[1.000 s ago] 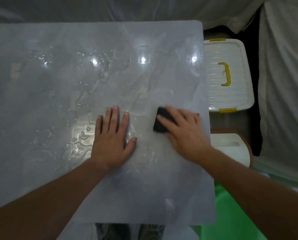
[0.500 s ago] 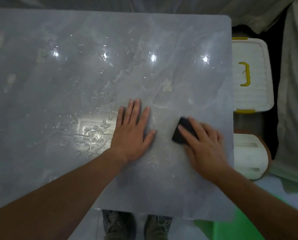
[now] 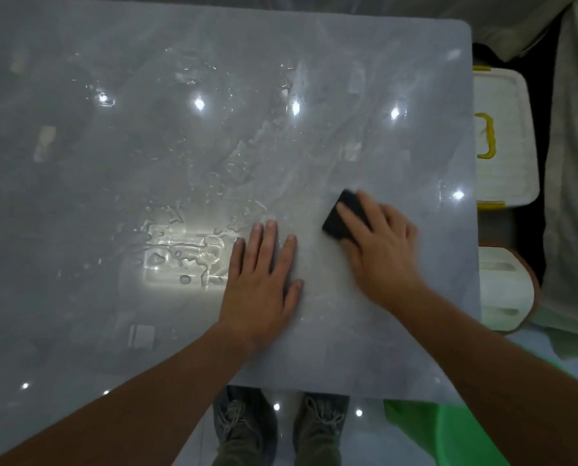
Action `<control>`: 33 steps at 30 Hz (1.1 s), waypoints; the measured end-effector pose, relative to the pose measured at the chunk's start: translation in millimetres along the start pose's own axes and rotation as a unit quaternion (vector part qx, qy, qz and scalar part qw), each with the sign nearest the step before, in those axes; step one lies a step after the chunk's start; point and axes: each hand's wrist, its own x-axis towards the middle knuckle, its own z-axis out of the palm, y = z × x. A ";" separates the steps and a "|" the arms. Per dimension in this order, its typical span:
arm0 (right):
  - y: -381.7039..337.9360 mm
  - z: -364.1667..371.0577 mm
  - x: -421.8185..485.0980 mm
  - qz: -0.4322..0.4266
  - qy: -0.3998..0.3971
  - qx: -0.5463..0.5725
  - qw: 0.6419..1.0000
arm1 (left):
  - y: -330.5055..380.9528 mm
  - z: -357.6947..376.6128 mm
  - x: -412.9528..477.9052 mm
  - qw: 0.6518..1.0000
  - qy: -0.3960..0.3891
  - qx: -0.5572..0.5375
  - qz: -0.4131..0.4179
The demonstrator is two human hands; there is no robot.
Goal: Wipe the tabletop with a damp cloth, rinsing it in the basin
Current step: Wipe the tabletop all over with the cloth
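Dark cloth on the wet worktop.
My right grip presses the cloth under straight fingers near the worktop's right edge; my left grip lies flat, holding nothing, beside pooled water.

The person's left hand and right hand are bare, with short, plain fingernails, and the left forearm and right forearm are uncovered as far as the picture's edge. Low in the view are a grey-olive lace-up fabric left shoe and its matching right shoe, each with crossed laces of the same dull colour, under dark grey-green trouser legs
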 end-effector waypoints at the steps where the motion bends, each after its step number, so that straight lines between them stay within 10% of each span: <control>1: -2.8 -1.5 14.1 0.045 0.012 0.014 0.999 | -0.9 1.5 -0.8 1.000 0.004 -0.004 0.002; 4: -24.5 1.1 27.5 0.107 0.022 0.032 0.994 | -2.3 3.8 -1.1 1.000 0.010 -0.009 0.004; 10: -13.9 9.8 -65.7 -0.035 -0.037 -0.004 0.999 | -5.0 5.3 -2.3 1.000 -0.002 -0.010 0.001; 17: -6.4 8.4 -68.8 0.179 0.024 0.019 0.983 | -6.9 7.9 -2.9 1.000 -0.006 -0.010 0.004; 23: -3.8 12.1 -104.7 -0.030 -0.030 -0.016 0.999 | -6.3 8.1 -2.2 1.000 0.000 0.010 0.002; 33: 2.9 10.2 -130.6 0.098 0.013 0.022 0.995 | -1.9 2.9 -13.1 0.999 0.014 -0.019 -0.025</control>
